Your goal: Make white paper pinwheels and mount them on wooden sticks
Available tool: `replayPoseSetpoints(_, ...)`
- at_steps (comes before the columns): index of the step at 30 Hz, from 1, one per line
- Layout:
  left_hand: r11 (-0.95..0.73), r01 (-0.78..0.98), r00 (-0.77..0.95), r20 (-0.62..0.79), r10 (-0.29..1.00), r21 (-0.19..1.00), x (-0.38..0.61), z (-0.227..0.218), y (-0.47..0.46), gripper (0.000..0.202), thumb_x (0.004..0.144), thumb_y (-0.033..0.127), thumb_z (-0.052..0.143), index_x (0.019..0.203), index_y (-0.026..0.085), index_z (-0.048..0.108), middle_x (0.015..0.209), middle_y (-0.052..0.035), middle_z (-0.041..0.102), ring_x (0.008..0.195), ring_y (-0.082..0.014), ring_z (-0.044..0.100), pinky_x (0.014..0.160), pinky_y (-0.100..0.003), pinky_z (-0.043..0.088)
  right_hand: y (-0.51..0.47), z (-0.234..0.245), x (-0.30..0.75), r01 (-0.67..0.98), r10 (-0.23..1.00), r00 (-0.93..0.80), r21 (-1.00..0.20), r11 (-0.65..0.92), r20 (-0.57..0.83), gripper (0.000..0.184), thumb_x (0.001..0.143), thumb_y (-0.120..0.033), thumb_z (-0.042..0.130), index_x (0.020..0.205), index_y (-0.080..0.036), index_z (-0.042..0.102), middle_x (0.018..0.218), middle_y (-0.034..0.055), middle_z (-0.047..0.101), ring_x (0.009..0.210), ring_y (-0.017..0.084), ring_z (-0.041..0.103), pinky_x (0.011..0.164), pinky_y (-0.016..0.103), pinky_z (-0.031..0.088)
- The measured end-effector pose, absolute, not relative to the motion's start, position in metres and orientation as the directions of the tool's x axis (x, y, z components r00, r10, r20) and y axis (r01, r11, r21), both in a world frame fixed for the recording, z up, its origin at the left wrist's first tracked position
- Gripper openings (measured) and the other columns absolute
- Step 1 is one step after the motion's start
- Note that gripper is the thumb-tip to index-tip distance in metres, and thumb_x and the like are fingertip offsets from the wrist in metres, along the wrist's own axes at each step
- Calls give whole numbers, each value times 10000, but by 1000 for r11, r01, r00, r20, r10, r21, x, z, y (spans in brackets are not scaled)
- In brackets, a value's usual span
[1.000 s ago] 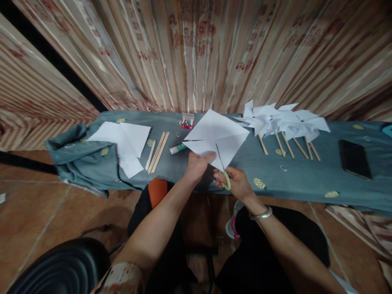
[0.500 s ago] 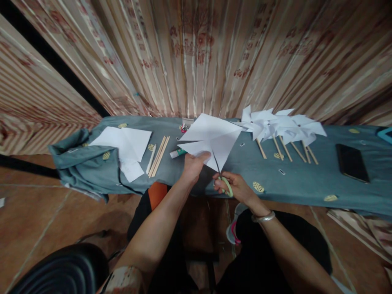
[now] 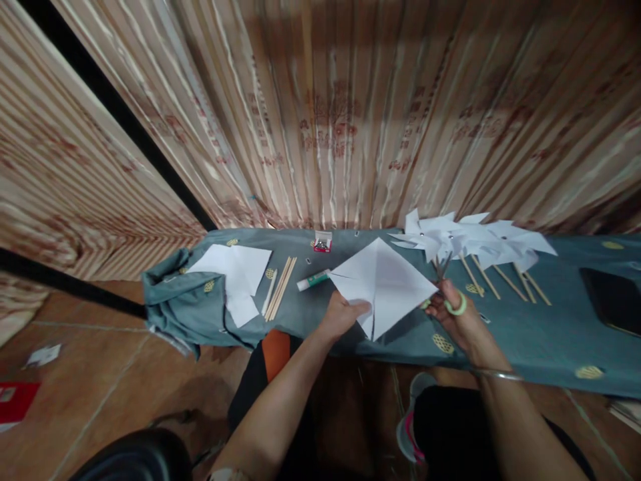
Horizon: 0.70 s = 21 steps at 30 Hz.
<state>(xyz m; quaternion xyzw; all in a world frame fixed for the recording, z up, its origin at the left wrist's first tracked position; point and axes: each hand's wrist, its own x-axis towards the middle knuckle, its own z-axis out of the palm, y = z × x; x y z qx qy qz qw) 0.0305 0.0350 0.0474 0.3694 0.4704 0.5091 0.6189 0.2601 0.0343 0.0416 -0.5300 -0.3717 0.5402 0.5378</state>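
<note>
A square sheet of white paper (image 3: 395, 284) is held up over the table, turned like a diamond. Slits run inward from its left and bottom corners. My left hand (image 3: 345, 314) pinches it near the lower left edge, thumb on top. My right hand (image 3: 453, 314) has its fingers round the light-green handles of a pair of scissors (image 3: 441, 268), whose blades point up and away from the paper. The fingers of that hand are at the paper's right corner; whether they grip it I cannot tell. Finished paper pinwheels (image 3: 481, 240) lie just beyond, to the right.
The cloth-covered table (image 3: 531, 347) bears several wooden sticks (image 3: 280, 288), a white pencil (image 3: 269, 292), a glue stick (image 3: 313, 280), a small red box of pins (image 3: 322, 242) and more white paper (image 3: 240, 267). A black phone (image 3: 613, 300) lies at the right. A curtain (image 3: 340, 133) hangs behind.
The scissors have left the slit at the bottom corner and moved to the right corner, blades now pointing upward. The paper has turned a little in my left hand. The view has shifted.
</note>
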Motion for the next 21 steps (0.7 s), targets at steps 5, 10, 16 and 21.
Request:
replayPoseSetpoints(5, 269, -198, 181, -234, 955, 943, 30, 43, 29, 87, 473, 141, 709, 558, 155, 694, 555, 18, 640, 521, -108, 514, 557, -237, 405, 41, 44, 266, -141, 971, 29, -962, -233, -239, 468, 581, -575, 846, 854, -211, 735, 746, 41, 738, 627, 192, 661, 552, 283, 501)
replayPoseSetpoints(10, 305, -139, 226, -269, 936, 942, 22, 38, 29, 83, 476, 177, 700, 556, 158, 715, 531, 21, 629, 499, -108, 490, 521, -233, 375, 41, 46, 257, -62, 947, -104, -948, -313, -305, 398, 506, -420, 911, 777, -191, 731, 658, 15, 708, 533, 148, 600, 495, 247, 453)
replayPoseSetpoints(16, 350, -251, 143, -323, 936, 902, 13, 42, 28, 267, 447, 307, 847, 600, 124, 728, 568, -12, 650, 509, -111, 507, 528, -235, 366, 42, 48, 246, -135, 936, -103, -928, -347, -335, 377, 408, -301, 939, 683, -176, 713, 553, -16, 664, 473, 110, 538, 450, 207, 404)
replayPoseSetpoints(21, 389, -571, 212, -328, 921, 723, 15, 63, 24, 415, 567, 384, 863, 864, 114, 758, 843, -83, 742, 760, -183, 657, 775, -306, 500, 48, 39, 229, -318, 958, 64, -916, -245, -279, 361, 466, -340, 916, 721, -178, 718, 644, 3, 721, 546, 149, 622, 541, 257, 494)
